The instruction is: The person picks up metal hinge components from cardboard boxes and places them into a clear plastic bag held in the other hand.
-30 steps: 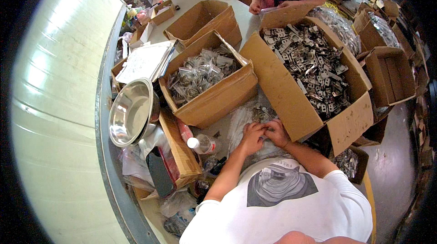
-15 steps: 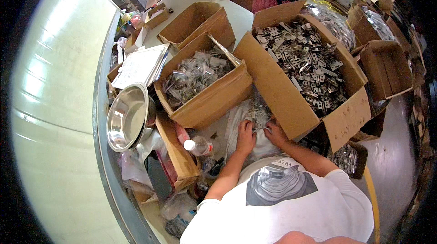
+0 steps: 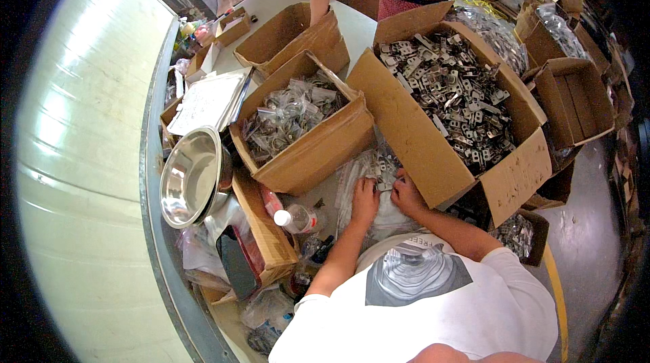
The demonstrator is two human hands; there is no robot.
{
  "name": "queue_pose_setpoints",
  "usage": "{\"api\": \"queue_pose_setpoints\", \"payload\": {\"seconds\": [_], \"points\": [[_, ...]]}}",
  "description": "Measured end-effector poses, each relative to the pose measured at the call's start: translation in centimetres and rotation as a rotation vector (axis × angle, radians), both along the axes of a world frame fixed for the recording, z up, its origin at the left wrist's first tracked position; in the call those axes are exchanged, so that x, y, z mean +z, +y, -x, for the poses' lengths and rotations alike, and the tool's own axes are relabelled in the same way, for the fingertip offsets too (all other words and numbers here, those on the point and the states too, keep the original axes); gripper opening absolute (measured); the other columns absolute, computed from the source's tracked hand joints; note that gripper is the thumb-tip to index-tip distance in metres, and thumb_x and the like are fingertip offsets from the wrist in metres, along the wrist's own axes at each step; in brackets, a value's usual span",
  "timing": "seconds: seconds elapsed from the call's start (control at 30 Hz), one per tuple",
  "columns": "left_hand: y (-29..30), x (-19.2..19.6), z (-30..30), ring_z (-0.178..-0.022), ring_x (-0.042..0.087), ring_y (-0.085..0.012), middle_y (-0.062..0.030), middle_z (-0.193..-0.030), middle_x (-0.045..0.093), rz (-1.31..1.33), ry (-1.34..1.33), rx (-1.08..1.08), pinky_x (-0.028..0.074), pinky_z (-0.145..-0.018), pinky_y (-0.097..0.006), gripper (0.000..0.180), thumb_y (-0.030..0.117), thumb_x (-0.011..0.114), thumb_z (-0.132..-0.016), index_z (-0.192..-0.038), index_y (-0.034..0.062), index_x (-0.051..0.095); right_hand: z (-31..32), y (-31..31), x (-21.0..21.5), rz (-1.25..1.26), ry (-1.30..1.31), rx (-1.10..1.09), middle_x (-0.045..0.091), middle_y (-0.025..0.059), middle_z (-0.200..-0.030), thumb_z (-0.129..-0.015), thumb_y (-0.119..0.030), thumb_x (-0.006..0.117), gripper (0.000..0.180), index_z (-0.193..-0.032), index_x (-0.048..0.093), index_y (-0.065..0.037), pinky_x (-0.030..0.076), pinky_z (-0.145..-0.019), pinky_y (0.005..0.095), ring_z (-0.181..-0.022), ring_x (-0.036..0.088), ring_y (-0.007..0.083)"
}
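Left of the box [image 3: 414,134] of still-loose metal parts [image 3: 460,92] sit filled bags [image 3: 295,111]; nearby, left hand [image 3: 365,199] and right hand [image 3: 407,196] curl, grip unclear.

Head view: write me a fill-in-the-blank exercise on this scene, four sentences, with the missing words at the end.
1. The steel bowl sits to the ____ of the box of bagged parts.
2. The plastic bottle has a ____ cap.
3. Of the bowl and the bottle, the left hand is nearer the ____.
4. Beside the right hand stands an open box of loose parts made of ____.

Missing words: left; white; bottle; metal.
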State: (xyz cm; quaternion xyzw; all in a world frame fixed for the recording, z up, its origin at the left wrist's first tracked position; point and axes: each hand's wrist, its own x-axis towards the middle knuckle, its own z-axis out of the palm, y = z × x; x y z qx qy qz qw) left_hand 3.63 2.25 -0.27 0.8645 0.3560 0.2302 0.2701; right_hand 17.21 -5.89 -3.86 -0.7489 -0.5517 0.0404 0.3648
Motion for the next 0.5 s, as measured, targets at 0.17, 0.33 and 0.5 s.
{"api": "queue_pose_setpoints", "payload": {"seconds": [0.17,0.33,0.5], "points": [[-0.4,-1.5,-0.6,-0.097,0.051,-0.0413,-0.0213,-0.105,0.05,0.072,-0.096,-0.006,0.043,-0.082,-0.045,0.028,-0.001,0.06,-0.077,-0.103,-0.0006,0.05,1.1,-1.3,3.1,0.076,-0.003,0.132,0.052,0.0204,-0.105,-0.067,-0.011,0.066,0.016,-0.076,0.061,0.001,0.039,-0.091,0.0441,-0.104,0.049,0.0381],[-0.9,-1.7,-2.1,-0.086,0.056,-0.0362,-0.0175,-0.094,0.058,0.096,-0.21,0.05,0.046,-0.077,-0.043,0.03,0.007,0.065,-0.077,-0.103,0.0003,0.052,0.3,-1.0,-1.6,0.115,0.391,-0.078,0.052,0.0221,-0.111,-0.074,-0.014,0.065,0.032,-0.102,0.056,-0.001,0.038,-0.093,0.0447,-0.108,0.049,0.0366],[-0.5,-2.7,-2.1,-0.074,0.06,-0.0259,-0.0132,-0.088,0.063,0.466,-0.294,0.192,0.048,-0.068,-0.036,0.031,0.011,0.07,-0.075,-0.1,0.0003,0.054,-0.5,-0.7,-6.5,0.076,0.053,-0.294,0.055,0.0204,-0.11,-0.08,-0.018,0.06,0.037,-0.113,0.051,-0.004,0.038,-0.093,0.0449,-0.106,0.051,0.0371]]}}
